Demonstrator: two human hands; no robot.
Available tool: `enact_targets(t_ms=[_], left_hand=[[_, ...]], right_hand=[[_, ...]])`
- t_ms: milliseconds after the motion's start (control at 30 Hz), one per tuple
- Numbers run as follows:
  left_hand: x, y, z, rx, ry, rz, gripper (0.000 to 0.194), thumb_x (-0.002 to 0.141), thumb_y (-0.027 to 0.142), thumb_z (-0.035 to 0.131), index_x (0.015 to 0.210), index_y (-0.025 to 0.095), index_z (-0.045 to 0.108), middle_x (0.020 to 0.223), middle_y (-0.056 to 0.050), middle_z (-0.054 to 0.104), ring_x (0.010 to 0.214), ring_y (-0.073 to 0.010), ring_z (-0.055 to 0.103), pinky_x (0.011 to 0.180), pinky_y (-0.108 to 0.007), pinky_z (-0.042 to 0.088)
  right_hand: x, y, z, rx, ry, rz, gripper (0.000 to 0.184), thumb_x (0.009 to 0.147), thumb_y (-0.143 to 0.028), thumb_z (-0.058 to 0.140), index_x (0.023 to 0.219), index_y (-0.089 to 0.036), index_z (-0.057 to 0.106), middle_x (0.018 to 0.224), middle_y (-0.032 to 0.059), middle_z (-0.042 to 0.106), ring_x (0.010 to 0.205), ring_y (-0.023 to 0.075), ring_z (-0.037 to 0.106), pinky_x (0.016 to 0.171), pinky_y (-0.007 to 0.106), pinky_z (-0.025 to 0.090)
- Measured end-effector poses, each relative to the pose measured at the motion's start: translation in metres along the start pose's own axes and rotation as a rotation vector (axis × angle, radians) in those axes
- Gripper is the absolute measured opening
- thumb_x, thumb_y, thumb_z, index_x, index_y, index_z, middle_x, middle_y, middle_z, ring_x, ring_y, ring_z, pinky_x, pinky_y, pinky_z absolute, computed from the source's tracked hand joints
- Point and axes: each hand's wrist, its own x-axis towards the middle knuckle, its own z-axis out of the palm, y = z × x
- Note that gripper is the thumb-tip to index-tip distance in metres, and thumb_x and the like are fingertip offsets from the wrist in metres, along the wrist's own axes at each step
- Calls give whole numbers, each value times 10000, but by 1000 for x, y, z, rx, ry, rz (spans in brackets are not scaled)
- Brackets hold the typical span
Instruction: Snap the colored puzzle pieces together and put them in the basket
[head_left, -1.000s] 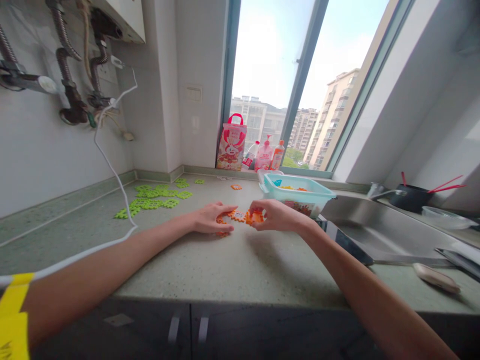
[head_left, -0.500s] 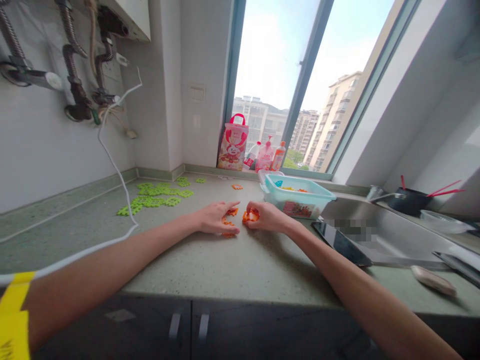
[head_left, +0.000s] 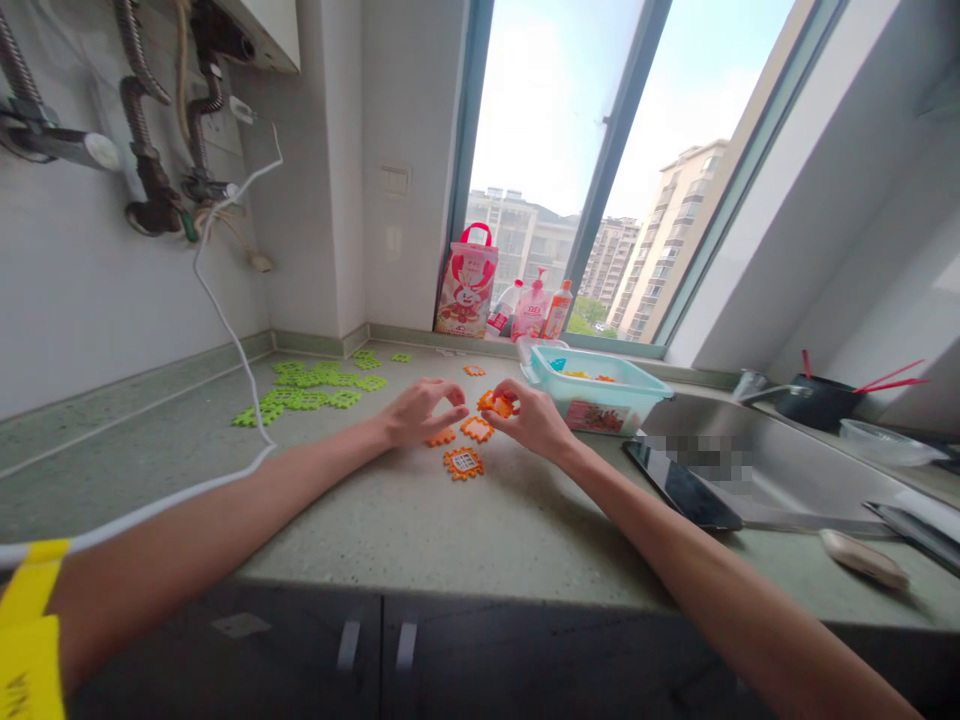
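Note:
My right hand (head_left: pixel 534 420) pinches an orange toothed frame piece (head_left: pixel 491 402) between thumb and fingers, just above the counter. Facing it, my left hand (head_left: pixel 426 410) has its thumb and fingers curved apart with nothing visible between them. Below the hands, an orange piece with a pale centre (head_left: pixel 477 430) lies flat. Nearer to me is another orange piece with a white patterned middle (head_left: pixel 463 463). A further orange piece (head_left: pixel 441 438) is partly covered by my left hand. Farther back rests a small orange piece (head_left: pixel 474 370).
Several green toothed pieces (head_left: pixel 319 380) are spread at the left, crossed by a white cable (head_left: pixel 244 365). A turquoise tub (head_left: pixel 630 400) holding coloured pieces stands beyond my right hand. Right of it are a dark tablet (head_left: pixel 679 487), a steel sink (head_left: pixel 772 450) and a pale oblong object (head_left: pixel 865 558).
My left hand has drawn back and come off the orange pieces, leaving them uncovered on the counter. My right hand has lifted slightly, with an orange piece in its fingers.

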Motion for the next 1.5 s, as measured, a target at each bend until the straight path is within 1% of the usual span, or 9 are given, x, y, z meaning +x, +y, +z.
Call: enact_targets(t_ms=[167, 400, 533, 700, 800, 1000, 1100, 1300, 1500], left_hand=[[0, -30, -6, 136, 81, -115, 520, 1032, 630, 378, 1004, 200, 669, 972, -77, 721, 968, -252, 653, 1004, -423, 431], [-1, -42, -6, 128, 69, -207, 573, 1020, 678, 339, 1092, 209, 661, 1012, -75, 741, 1019, -254, 663, 986, -401, 453], [-1, -46, -6, 114, 37, -266, 609, 1009, 701, 326, 1164, 219, 663, 1080, -81, 746, 1071, -265, 662, 989, -404, 457], [-1, -50, -3, 158, -26, -273, 646, 1002, 715, 319, 1231, 220, 667, 1132, -88, 746, 1119, -286, 648, 1043, -429, 416], [-2, -50, -2, 183, -58, -282, 680, 989, 738, 323, 1253, 217, 673, 1186, -101, 736, 1132, -302, 643, 1038, -432, 415], [-2, -46, -5, 192, -87, -315, 679, 988, 737, 311, 1245, 228, 680, 1222, -99, 728, 1160, -304, 631, 1045, -426, 418], [-2, -43, -6, 183, -93, -320, 678, 997, 720, 299, 1251, 217, 677, 1231, -106, 724, 1161, -305, 631, 1040, -427, 427], [-1, -48, -3, 247, -115, -334, 578, 1040, 591, 275, 1272, 233, 665, 1236, -97, 718, 1168, -282, 633, 1029, -413, 456], [0, -56, 4, 301, -187, -372, 509, 977, 429, 438, 1395, 181, 589, 1449, -121, 610, 1330, -282, 553, 1131, -412, 407]], right_hand=[[0, 1, 21, -135, -218, -41, 363, 854, -505, 740, 1081, -241, 638, 901, 43, 733, 791, 192, 641, 711, 284, 438], [2, 0, 1, -186, -190, -222, 290, 821, -388, 768, 1051, -242, 669, 934, 51, 727, 829, 201, 643, 767, 296, 459], [7, 8, -52, -221, 140, -271, 250, 889, -402, 687, 1074, -236, 663, 1032, 76, 727, 955, 238, 653, 907, 343, 478], [5, 53, -120, -397, 695, 56, 408, 903, -503, 636, 1184, -206, 633, 1100, 117, 717, 1030, 295, 635, 959, 421, 474], [1, 84, -138, -479, 847, 209, 546, 898, -582, 606, 1247, -163, 633, 1104, 149, 713, 1001, 311, 640, 927, 441, 484], [-4, 108, -142, -500, 302, 513, 657, 910, -731, 478, 1075, -179, 796, 946, 178, 753, 965, 366, 677, 880, 483, 489], [-3, 102, -141, -506, 305, 561, 633, 980, -652, 388, 1065, -198, 820, 930, 178, 767, 947, 360, 695, 865, 481, 493], [8, 70, -117, -479, 487, 51, 365, 981, -359, 474, 969, -201, 803, 1032, 116, 781, 1041, 315, 672, 988, 486, 487], [2, 5, -55, -137, 65, -386, 388, 971, -384, 617, 1338, -271, 666, 1406, 83, 651, 1297, 278, 579, 1121, 496, 443]])
